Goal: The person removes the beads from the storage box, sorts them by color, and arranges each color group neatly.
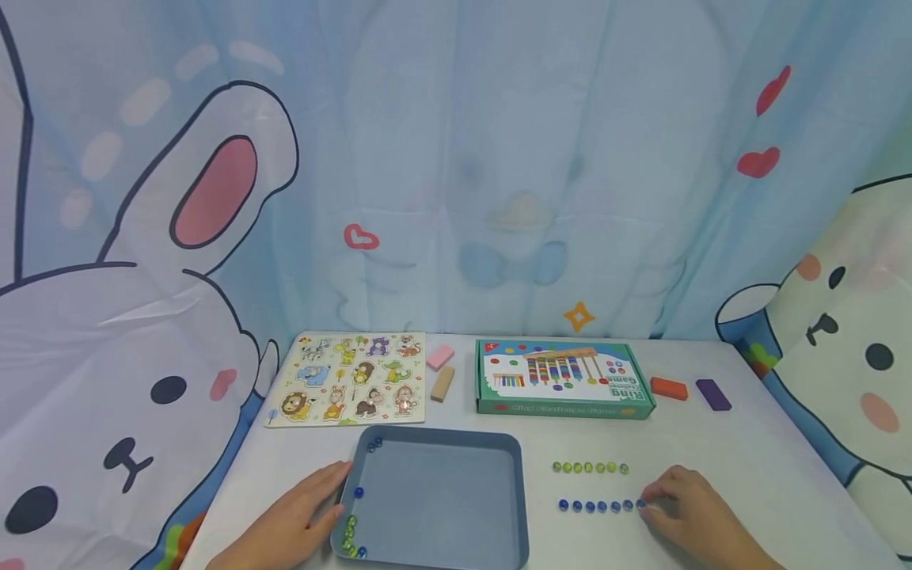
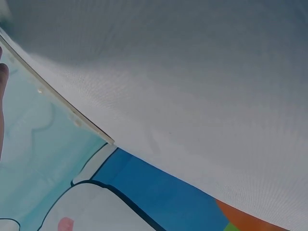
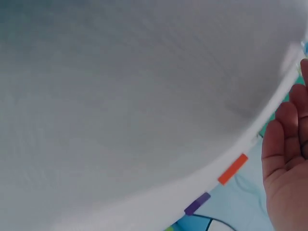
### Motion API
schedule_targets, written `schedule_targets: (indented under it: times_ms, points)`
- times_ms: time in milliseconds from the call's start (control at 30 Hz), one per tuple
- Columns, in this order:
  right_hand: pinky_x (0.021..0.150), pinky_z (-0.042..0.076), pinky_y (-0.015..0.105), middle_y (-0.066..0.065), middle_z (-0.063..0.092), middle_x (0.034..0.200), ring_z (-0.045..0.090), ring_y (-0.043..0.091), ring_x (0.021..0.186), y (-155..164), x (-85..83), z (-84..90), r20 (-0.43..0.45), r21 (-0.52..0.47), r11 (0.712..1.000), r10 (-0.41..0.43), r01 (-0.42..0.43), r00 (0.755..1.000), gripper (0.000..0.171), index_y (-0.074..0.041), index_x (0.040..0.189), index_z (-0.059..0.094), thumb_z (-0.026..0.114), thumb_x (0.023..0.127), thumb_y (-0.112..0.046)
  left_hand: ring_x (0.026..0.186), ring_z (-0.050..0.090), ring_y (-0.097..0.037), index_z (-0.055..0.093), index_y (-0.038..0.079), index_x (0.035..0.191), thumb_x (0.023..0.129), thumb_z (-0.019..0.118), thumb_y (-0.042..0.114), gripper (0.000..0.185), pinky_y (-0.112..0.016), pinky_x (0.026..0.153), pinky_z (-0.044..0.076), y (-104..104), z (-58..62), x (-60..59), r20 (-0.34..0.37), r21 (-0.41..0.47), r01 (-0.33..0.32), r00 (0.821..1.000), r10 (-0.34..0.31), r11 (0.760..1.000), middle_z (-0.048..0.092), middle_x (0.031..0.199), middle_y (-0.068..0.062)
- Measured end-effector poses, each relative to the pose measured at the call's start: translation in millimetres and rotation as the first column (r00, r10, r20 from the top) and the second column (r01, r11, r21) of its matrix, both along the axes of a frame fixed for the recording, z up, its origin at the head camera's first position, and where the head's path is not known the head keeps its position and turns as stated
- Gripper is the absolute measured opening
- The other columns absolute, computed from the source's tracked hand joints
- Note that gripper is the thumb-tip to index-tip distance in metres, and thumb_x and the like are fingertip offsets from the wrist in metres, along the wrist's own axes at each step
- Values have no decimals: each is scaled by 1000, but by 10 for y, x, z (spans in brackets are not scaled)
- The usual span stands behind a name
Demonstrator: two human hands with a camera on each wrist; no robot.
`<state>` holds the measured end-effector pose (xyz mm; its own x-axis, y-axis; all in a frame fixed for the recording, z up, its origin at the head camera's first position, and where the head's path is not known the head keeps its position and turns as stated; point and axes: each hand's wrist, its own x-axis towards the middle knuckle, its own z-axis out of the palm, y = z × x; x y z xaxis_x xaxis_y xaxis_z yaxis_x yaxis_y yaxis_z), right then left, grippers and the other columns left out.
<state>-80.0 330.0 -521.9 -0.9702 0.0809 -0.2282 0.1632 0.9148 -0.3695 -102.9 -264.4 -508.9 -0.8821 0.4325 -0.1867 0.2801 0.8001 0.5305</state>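
Observation:
In the head view, my right hand (image 1: 687,511) has thumb and index finger at the right end of a row of blue marbles (image 1: 602,507), pinching the endmost marble (image 1: 641,503). Behind that row runs a line of yellow-green marbles (image 1: 588,468). My left hand (image 1: 295,514) rests against the left side of a grey-blue tray (image 1: 525,507), its fingers fairly straight along the rim. Inside the tray, several green marbles (image 1: 349,534) and blue marbles (image 1: 359,492) lie along the left wall. The right wrist view shows curled fingers (image 3: 287,125) at its edge, but no marble.
An animal puzzle board (image 1: 349,380) lies behind the tray. Beside it are a pink block (image 1: 440,357) and a tan block (image 1: 442,384). A ring game box (image 1: 563,380) sits at the back, with orange (image 1: 669,388) and purple (image 1: 713,395) blocks to its right.

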Motion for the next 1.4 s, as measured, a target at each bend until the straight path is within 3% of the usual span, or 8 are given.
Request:
schedule_targets:
  times_ms: [167, 367, 567, 700, 900, 1133, 1267, 1400]
  points:
    - [90, 63, 54, 2, 68, 106, 62, 19, 99, 34, 3, 199, -12, -59, 998, -23, 23, 1000, 35, -14, 110, 78, 87, 85, -37, 153, 41, -37, 36, 16, 164, 107, 52, 54, 71, -65, 121, 38, 5, 23, 12, 8, 13, -2, 1000, 1, 1000, 42, 167, -8]
    - [88, 63, 56, 6, 70, 108, 64, 25, 102, -63, -33, 427, -222, -75, 996, 26, -44, 975, 32, -12, 113, 79, 86, 87, -29, 154, 41, -37, 37, 15, 164, 106, 55, 51, 70, -65, 121, 38, 20, 61, 14, 19, 11, -13, 1000, 12, 1000, 42, 167, -9]
    - [90, 63, 46, -3, 68, 110, 63, 18, 106, -589, -189, 631, -337, -117, 979, 117, -165, 934, 27, -24, 112, 78, 85, 88, -34, 154, 41, -37, 38, 16, 163, 106, 57, 49, 69, -64, 121, 38, 46, 92, 15, 24, 5, -27, 999, 27, 1000, 42, 166, -8]
    - [90, 61, 38, -14, 64, 105, 59, 10, 106, -1076, -350, 694, -390, -135, 951, 208, -279, 897, 23, -32, 111, 76, 85, 89, -33, 154, 41, -36, 38, 16, 163, 106, 57, 49, 70, -64, 121, 39, 52, 99, 10, 14, 5, -24, 1000, 24, 1000, 43, 166, -8]
    - [95, 59, 36, -15, 64, 110, 56, 6, 110, -1813, -593, 703, -414, -204, 858, 360, -471, 836, 27, -27, 117, 77, 82, 92, -34, 153, 42, -35, 37, 16, 164, 106, 55, 52, 70, -63, 121, 39, 20, 47, -4, -2, -1, -7, 1000, 7, 1000, 43, 166, -7]
    - [92, 57, 31, -4, 68, 112, 56, 8, 107, -2499, -813, 583, -375, -235, 782, 476, -578, 796, 34, -16, 122, 77, 79, 94, -34, 153, 43, -36, 35, 15, 164, 107, 49, 57, 72, -64, 120, 40, -18, -22, -10, -9, 1, 12, 1000, -12, 1000, 43, 166, -7]
    - [95, 57, 32, -1, 69, 115, 56, 10, 107, -2630, -870, 566, -333, -179, 770, 539, -613, 774, 38, -13, 125, 76, 78, 94, -36, 153, 42, -37, 36, 16, 164, 106, 50, 58, 73, -64, 120, 40, -7, -20, -9, 10, 0, -4, 1000, 4, 1000, 43, 166, -7]
    - [94, 57, 31, -5, 67, 116, 56, 9, 108, -2623, -898, 638, -310, -144, 781, 547, -607, 778, 38, -16, 124, 76, 79, 93, -38, 153, 42, -36, 37, 17, 164, 105, 51, 59, 73, -64, 120, 40, 3, -16, -23, 25, -9, -14, 1000, 14, 1000, 43, 166, -7]
